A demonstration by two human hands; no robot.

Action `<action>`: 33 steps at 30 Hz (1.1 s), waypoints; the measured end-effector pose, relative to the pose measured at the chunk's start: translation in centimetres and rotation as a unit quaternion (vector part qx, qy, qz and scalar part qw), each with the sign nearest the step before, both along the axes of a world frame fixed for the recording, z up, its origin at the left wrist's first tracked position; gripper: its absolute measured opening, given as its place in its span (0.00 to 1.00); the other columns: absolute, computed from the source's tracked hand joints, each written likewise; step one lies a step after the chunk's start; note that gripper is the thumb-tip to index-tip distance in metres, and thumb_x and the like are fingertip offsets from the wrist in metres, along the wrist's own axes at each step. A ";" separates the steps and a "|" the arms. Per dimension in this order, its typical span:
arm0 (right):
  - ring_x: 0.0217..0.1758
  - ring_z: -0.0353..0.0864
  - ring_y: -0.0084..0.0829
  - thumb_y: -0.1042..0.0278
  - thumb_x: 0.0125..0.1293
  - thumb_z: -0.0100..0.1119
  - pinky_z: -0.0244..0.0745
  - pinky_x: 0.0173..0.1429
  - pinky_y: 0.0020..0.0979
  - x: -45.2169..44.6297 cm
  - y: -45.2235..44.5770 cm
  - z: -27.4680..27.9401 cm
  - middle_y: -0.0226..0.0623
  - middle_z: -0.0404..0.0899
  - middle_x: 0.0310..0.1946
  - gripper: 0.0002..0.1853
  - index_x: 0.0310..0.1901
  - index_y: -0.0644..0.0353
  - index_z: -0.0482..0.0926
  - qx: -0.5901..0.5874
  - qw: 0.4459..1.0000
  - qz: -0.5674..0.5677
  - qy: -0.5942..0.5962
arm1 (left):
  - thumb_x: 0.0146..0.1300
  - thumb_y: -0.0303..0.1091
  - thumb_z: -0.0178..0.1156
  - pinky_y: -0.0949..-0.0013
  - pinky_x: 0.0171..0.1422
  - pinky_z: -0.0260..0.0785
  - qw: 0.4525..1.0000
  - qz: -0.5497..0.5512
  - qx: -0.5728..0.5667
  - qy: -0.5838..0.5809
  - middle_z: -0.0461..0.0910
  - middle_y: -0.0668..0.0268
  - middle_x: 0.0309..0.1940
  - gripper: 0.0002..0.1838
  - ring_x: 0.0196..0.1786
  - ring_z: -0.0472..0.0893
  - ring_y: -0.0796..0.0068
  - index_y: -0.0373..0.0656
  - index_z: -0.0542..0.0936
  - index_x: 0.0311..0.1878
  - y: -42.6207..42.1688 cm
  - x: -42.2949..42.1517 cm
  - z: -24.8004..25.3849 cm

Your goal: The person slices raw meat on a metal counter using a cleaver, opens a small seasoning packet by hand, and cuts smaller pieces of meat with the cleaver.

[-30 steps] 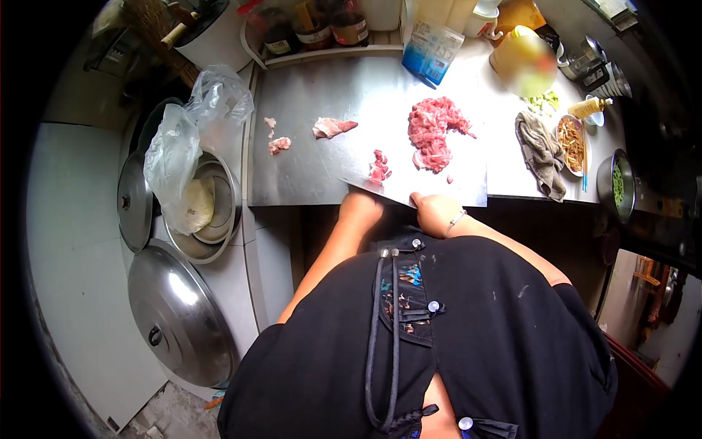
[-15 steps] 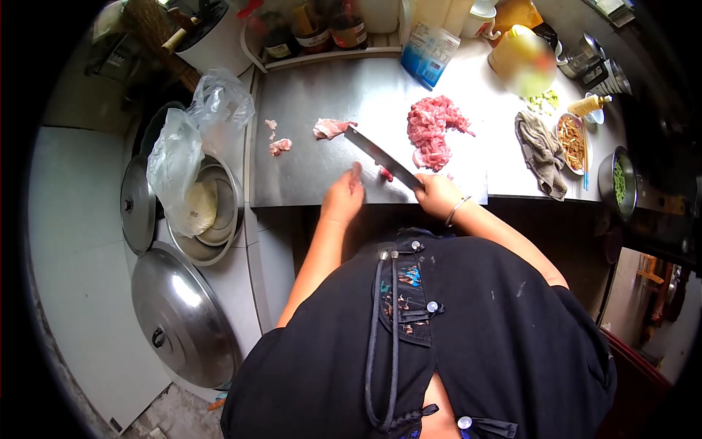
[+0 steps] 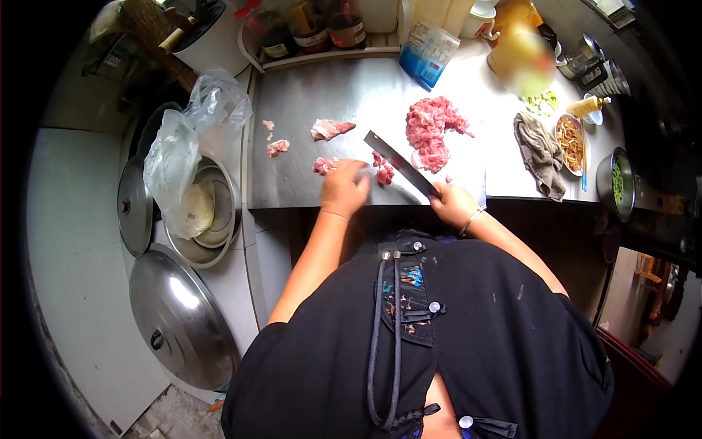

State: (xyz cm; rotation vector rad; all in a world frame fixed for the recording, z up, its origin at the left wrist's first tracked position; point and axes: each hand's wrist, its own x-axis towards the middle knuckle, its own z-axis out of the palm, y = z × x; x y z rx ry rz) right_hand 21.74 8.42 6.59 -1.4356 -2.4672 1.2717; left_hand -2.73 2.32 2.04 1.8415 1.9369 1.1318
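My right hand (image 3: 455, 204) is closed on the handle of a wide-bladed knife (image 3: 401, 162), whose blade points up and left over the metal board (image 3: 292, 179). My left hand (image 3: 345, 186) is at a small piece of meat (image 3: 322, 166), its fingers partly spread; whether they grip the meat is unclear. Small red meat pieces (image 3: 382, 170) lie between my left hand and the blade. Right of the knife is a heap of sliced meat (image 3: 433, 132). A larger fatty piece (image 3: 332, 129) lies above my left hand, and small scraps (image 3: 277, 148) sit at the left.
A grey cloth (image 3: 540, 154), a bowl of shredded food (image 3: 570, 143) with chopsticks and a bowl of green food (image 3: 619, 183) stand at the right. A blue pouch (image 3: 430, 58) and jars (image 3: 311, 33) are behind. Metal basins (image 3: 212, 241), plastic bags (image 3: 172, 157) and lids (image 3: 179, 314) are at the left.
The knife has risen from the board's front edge and shifted right with my right hand. My left hand has moved up and left, where a small meat piece now shows at its fingertips.
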 end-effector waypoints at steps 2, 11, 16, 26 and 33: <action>0.34 0.77 0.53 0.66 0.59 0.49 0.71 0.41 0.45 0.4 -0.1 -0.1 0.53 0.77 0.27 0.08 0.34 0.61 0.75 -0.003 1.000 0.000 -0.011 | 0.48 0.31 0.63 0.61 0.49 0.69 0.999 -0.010 -0.029 0.037 0.79 0.60 0.35 0.10 0.43 0.77 0.57 0.43 0.80 0.37 0.3 2.2 -0.6; 0.36 0.78 0.52 0.65 0.58 0.51 0.72 0.43 0.43 2.6 -0.6 0.1 0.53 0.78 0.28 0.09 0.36 0.61 0.76 -0.023 0.999 0.005 -0.024 | 0.53 0.32 0.62 0.65 0.39 0.72 0.989 0.036 -0.133 -0.045 0.81 0.59 0.29 0.08 0.32 0.80 0.64 0.40 0.81 0.36 0.3 1.7 -1.7; 0.39 0.79 0.50 0.64 0.59 0.52 0.72 0.46 0.42 3.5 -0.9 -0.1 0.52 0.79 0.31 0.12 0.41 0.59 0.78 -0.052 0.997 0.036 -0.036 | 0.59 0.41 0.57 0.61 0.37 0.72 0.951 0.106 -0.259 -0.130 0.80 0.53 0.26 0.13 0.31 0.81 0.55 0.39 0.80 0.33 -0.6 -1.1 -3.5; 0.43 0.79 0.49 0.62 0.59 0.53 0.72 0.50 0.42 3.6 -1.0 -0.1 0.52 0.80 0.35 0.15 0.45 0.60 0.78 -0.041 0.993 0.075 -0.080 | 0.56 0.40 0.59 0.56 0.41 0.71 0.938 0.256 -0.230 -0.042 0.79 0.57 0.32 0.09 0.36 0.78 0.52 0.45 0.80 0.31 -1.6 -0.6 -0.6; 0.43 0.79 0.49 0.63 0.59 0.52 0.72 0.50 0.43 2.2 -1.2 0.6 0.52 0.80 0.35 0.15 0.45 0.60 0.78 -0.013 0.994 0.081 -0.067 | 0.54 0.33 0.64 0.61 0.42 0.70 0.995 0.056 -0.078 0.009 0.78 0.60 0.29 0.06 0.35 0.77 0.57 0.41 0.80 0.29 -1.5 1.7 -2.1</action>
